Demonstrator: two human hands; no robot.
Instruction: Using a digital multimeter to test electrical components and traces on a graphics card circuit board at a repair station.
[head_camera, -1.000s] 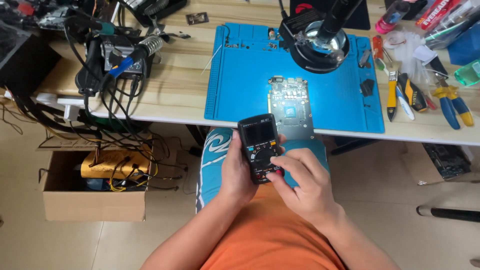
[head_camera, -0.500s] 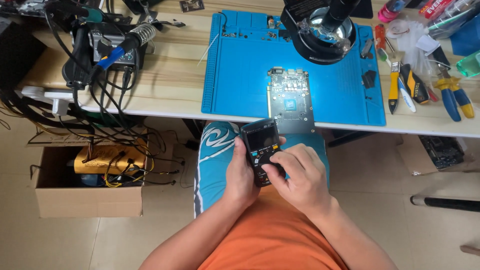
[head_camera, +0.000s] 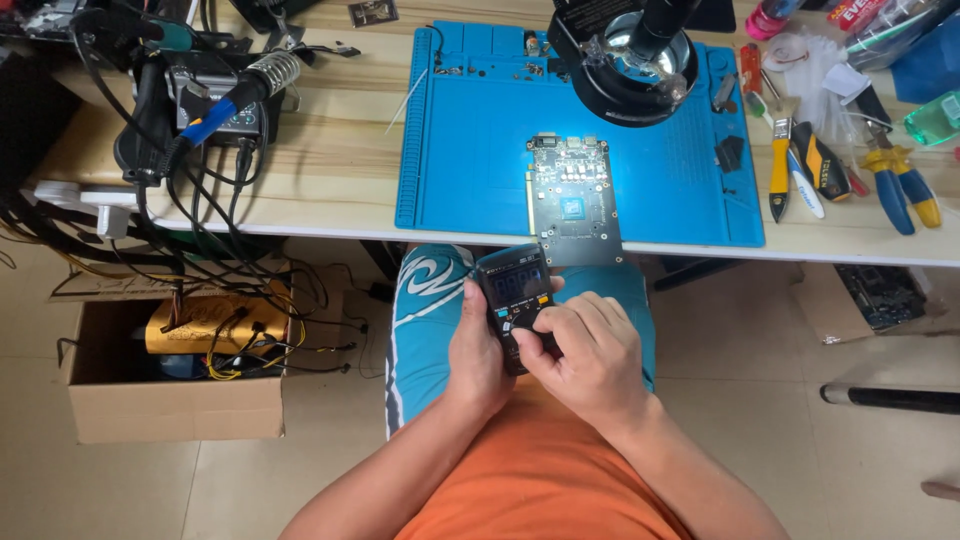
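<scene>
Black and hand-sized, a multimeter (head_camera: 518, 303) sits over the person's lap, just off the near edge of the table (head_camera: 330, 180). The left hand (head_camera: 478, 350) wraps its fingers around the meter's left side, gripping it, while the right hand (head_camera: 590, 360) curls over the lower half, fingertips pressed to the buttons. On the blue mat (head_camera: 470, 150), near its front edge, lies a circuit board (head_camera: 572, 198).

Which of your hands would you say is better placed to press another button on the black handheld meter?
Probably the right hand: its fingers already rest on the button panel of the black meter, while the left hand wraps its side, holding it steady.
</scene>
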